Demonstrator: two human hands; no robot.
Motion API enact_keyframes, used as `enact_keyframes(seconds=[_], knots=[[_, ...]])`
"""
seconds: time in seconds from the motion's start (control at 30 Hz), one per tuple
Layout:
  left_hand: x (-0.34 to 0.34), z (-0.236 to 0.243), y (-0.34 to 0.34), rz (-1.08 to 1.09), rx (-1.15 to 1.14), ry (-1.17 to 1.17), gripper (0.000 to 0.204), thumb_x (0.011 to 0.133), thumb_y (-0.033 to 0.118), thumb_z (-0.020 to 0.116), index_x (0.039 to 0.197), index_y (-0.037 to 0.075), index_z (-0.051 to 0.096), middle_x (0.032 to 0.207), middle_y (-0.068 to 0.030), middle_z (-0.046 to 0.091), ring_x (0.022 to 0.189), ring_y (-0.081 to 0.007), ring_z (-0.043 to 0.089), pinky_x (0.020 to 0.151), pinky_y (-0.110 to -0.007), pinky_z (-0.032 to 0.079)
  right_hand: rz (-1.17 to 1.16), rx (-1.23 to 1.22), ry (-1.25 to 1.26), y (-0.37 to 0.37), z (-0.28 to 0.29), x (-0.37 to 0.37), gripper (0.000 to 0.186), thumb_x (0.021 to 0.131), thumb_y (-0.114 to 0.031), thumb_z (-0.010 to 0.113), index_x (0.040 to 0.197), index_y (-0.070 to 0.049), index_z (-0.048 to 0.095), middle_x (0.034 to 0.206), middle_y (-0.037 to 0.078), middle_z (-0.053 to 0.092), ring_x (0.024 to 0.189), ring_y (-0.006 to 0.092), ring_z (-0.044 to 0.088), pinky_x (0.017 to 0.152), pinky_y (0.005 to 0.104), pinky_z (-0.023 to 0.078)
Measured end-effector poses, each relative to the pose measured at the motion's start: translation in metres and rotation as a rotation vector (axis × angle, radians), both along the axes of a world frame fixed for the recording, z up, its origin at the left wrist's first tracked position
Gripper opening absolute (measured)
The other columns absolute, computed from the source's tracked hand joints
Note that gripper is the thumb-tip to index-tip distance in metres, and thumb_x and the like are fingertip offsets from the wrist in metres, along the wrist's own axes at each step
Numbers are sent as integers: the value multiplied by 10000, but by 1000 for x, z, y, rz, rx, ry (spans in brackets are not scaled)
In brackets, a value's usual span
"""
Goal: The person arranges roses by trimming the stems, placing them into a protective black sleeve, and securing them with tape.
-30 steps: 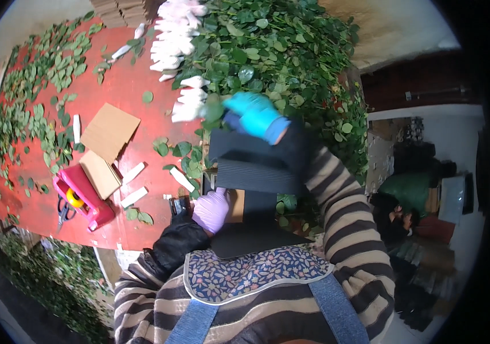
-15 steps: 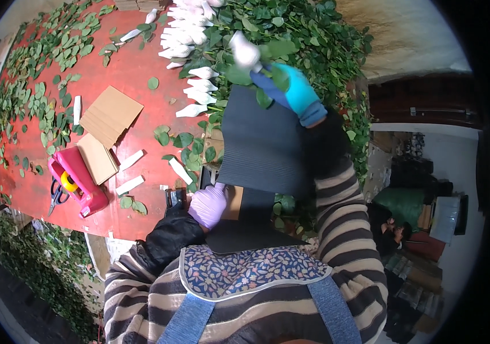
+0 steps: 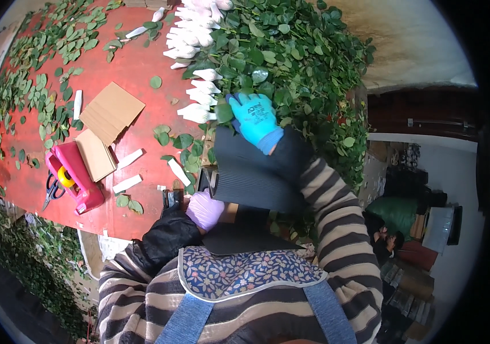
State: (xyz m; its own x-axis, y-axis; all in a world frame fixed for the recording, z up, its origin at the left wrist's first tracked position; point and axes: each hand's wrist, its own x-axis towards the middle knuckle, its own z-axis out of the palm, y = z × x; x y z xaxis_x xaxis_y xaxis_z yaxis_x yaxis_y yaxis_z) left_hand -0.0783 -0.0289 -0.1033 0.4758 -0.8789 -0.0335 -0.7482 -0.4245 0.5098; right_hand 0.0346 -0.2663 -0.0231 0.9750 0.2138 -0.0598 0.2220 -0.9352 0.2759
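Observation:
My right hand (image 3: 254,119), in a bright blue glove with a navy palm, lies low over leafy stems at the top edge of the black ribbed sheet (image 3: 256,178). Its fingers bend down over the stem of a flower in a white net sleeve (image 3: 196,113); their tips are hidden. A green leaf (image 3: 224,110) pokes out beside the thumb. Nearer my body, my left hand (image 3: 205,210), in a lilac glove, is closed by the sheet's lower left corner. What it grips is hidden. More white-sleeved flowers (image 3: 187,37) line up beyond, heads to the left.
Leafy stems (image 3: 296,57) cover the far right of the red table (image 3: 136,109). On the left are a pink tape dispenser (image 3: 78,180), scissors (image 3: 53,191), brown cardboard pieces (image 3: 113,113), white strips (image 3: 127,183) and loose leaves. A person (image 3: 388,238) is at the far right.
My right hand has come down and left from above the stems, and the white-sleeved flower is no longer held up. The ribbed sheet's top edge has dropped. My left hand stays nearly in place.

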Motion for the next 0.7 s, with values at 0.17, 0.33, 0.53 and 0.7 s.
enact_keyframes(seconds=[0.17,0.33,0.53,0.7], knots=[[13,25,7,-22,-151,57,128,820,104,588,892,37,670,767,-136,646,654,-296,657,544,-415,503,-177,-81,240,-1,-18,18,555,719,-259,775,1217,-112,581,1015,130,639,857,299,639,781,419,476],[3,19,3,-100,30,0,138,789,147,607,858,46,669,738,-144,651,666,-307,667,542,-413,514,-362,1162,55,-73,23,9,299,873,-251,674,1116,-81,632,976,126,688,888,266,674,751,401,541],[4,11,5,-121,-32,49,155,810,150,584,900,47,660,757,-136,655,696,-306,667,568,-419,516,-256,837,89,-96,67,31,383,852,-160,741,1187,-22,614,1091,90,697,936,188,661,845,337,544],[7,19,7,-62,-117,74,161,812,91,580,934,33,668,837,-153,658,734,-322,674,604,-425,530,-229,534,139,-56,4,36,498,774,-226,733,1232,-84,597,1042,194,675,958,395,645,824,448,529]])
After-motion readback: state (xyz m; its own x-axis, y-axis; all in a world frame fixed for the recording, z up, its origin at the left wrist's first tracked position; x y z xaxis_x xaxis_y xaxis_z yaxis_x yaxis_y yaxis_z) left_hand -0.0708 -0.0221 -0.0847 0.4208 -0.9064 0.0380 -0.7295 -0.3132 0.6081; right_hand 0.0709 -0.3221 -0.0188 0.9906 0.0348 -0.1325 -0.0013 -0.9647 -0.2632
